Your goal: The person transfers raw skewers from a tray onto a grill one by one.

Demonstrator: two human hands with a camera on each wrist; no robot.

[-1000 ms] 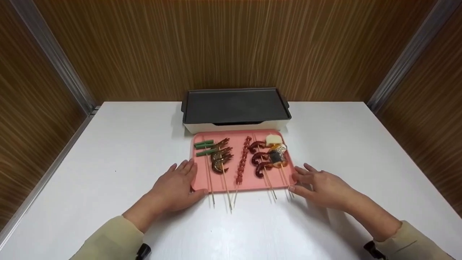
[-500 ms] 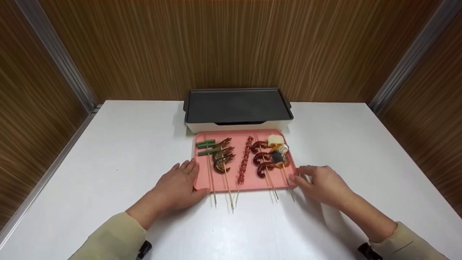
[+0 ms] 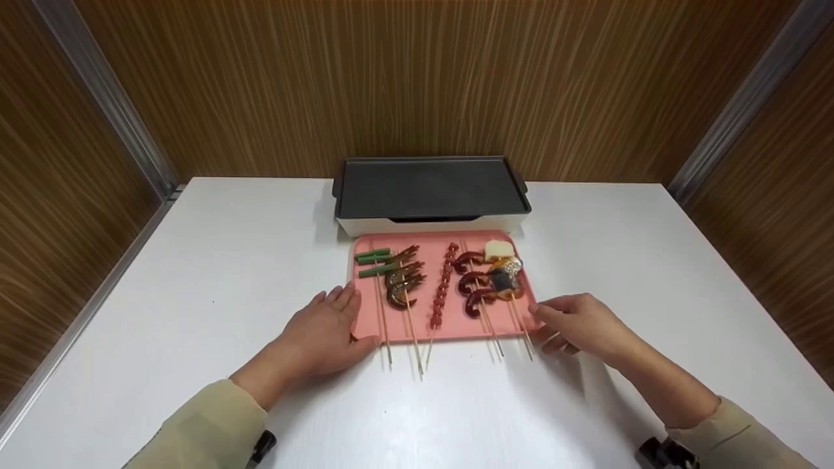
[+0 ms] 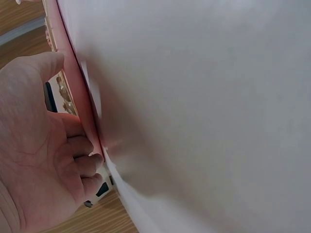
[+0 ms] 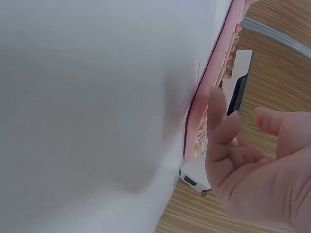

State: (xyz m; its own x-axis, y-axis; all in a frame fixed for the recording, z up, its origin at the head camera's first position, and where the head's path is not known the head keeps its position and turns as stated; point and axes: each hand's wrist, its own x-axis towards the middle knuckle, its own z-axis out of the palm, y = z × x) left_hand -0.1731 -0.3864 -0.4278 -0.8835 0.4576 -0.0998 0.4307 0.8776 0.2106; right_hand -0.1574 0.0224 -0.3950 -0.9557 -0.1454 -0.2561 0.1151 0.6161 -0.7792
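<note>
A pink tray [image 3: 427,319] lies on the table with several skewers on it, their stick ends jutting over the near edge. From the left come green vegetable pieces [image 3: 374,256], shrimp [image 3: 405,280], a thin row of red chunks [image 3: 444,286], dark red octopus tentacles [image 3: 474,286] and a mixed skewer [image 3: 505,277] with a pale block at its far end. My left hand [image 3: 322,332] rests along the tray's left side, fingers extended. My right hand [image 3: 583,326] is at the right near corner, some fingers loosely bent under; in the right wrist view a fingertip overlaps the tray wall [image 5: 199,109].
A flat black griddle [image 3: 433,187] on a white base stands directly behind the tray. Wood-grain panels [image 3: 423,78] enclose the white table [image 3: 260,247] at the back and sides.
My right hand has shifted at the tray's right corner, its fingers going from spread to partly bent. The left hand stays at the left side; tray and skewers keep their place before the griddle.
</note>
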